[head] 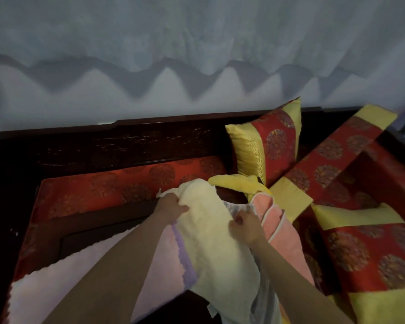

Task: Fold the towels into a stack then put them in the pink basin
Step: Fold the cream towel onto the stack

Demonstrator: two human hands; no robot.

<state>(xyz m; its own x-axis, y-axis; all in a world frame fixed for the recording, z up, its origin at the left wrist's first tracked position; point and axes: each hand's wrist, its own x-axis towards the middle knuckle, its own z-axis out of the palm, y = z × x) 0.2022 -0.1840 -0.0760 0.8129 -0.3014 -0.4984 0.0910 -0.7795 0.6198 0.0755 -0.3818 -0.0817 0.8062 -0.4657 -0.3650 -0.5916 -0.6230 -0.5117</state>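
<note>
A pale curtain (197,54) fills the far side of my view, and below it the dark wooden sofa (126,146) runs across with its red cushion (126,181), which is where I am working. Red and yellow pillows (267,143) lean at the back and pile up to my right, pushed aside, I judge, to leave folding room. A pale pink towel (68,284) lies spread flat at my near left. Over its lilac edge lies the cream towel (215,239), stretched away from me between my arms so I can square it for a fold. A salmon towel (283,232) lies just beside it on the right, a yellow towel (239,182) is bunched beyond, and a thin white cloth (241,208) shows between them, all seemingly waiting their turn. My left hand (171,208) is at the cream towel's far left corner, its fingers (182,208) curled tight and pinching the fabric. My right hand (248,228) is at the right edge, fingers (237,220) curled in on that edge, gripping it. The pink basin is nowhere in my view.
</note>
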